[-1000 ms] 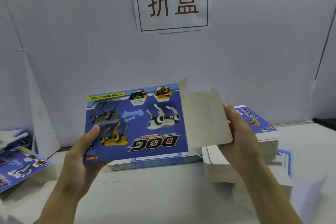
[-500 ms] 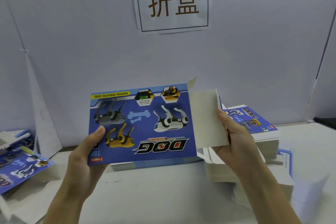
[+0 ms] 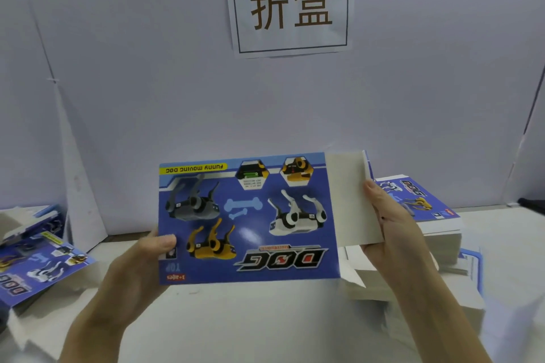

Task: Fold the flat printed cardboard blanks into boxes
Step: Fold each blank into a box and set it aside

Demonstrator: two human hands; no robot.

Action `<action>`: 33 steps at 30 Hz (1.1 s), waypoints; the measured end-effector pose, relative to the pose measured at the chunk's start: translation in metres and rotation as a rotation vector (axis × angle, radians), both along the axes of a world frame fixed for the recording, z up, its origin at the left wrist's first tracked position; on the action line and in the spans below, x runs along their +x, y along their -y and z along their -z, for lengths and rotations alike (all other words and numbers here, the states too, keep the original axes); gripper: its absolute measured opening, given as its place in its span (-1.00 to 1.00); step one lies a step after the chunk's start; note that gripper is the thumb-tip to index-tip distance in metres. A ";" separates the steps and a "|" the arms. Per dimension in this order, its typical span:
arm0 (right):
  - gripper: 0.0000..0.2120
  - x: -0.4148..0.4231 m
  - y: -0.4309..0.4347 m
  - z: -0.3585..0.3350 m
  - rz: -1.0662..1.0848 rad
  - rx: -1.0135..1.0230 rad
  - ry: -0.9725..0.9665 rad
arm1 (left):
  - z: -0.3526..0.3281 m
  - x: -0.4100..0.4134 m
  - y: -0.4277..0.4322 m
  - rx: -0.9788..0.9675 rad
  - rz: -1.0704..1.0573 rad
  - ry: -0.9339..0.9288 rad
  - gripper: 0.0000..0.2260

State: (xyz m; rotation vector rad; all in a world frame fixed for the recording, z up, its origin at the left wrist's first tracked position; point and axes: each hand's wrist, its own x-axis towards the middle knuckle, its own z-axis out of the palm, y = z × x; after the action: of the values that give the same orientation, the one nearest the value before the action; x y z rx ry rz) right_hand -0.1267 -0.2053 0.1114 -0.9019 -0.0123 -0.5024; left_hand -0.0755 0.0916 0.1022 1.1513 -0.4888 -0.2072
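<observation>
I hold a blue printed cardboard blank (image 3: pixel 250 221) upright above the table, its "DOG" print upside down towards me. My left hand (image 3: pixel 138 262) grips its lower left corner, thumb on the printed face. My right hand (image 3: pixel 389 233) holds the plain grey side flap (image 3: pixel 349 200) at the blank's right edge, thumb on the flap's outer edge, fingers behind it. The flap is turned forward, so it looks narrow.
A stack of flat blanks (image 3: pixel 418 203) lies at the right, with grey cardboard sheets (image 3: pixel 383 283) in front of it. More blue printed boxes (image 3: pixel 38 262) lie at the left. A white partition wall with a paper sign (image 3: pixel 290 4) stands behind the white table (image 3: pixel 236 321).
The blank has shifted slightly right and nearer. My right hand has swung the grey flap further round, so it shows narrower than before.
</observation>
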 end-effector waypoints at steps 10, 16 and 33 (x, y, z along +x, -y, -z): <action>-0.70 0.013 -0.026 0.011 -0.100 -0.206 -0.196 | -0.004 0.006 -0.053 0.151 -0.248 -0.142 -0.35; -0.83 0.051 -0.082 0.038 -0.089 -0.583 -0.405 | -0.019 0.015 -0.107 -0.108 -0.719 -0.349 -0.50; -0.50 0.106 -0.095 0.104 0.024 -1.574 -0.475 | 0.029 0.104 -0.063 0.733 -0.624 0.107 -0.69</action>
State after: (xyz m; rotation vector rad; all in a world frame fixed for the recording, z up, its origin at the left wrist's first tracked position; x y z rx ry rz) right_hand -0.0204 -0.1104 0.0073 -2.5481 0.0430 -0.2066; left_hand 0.0282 0.1543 0.0734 1.9804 -0.1136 0.2452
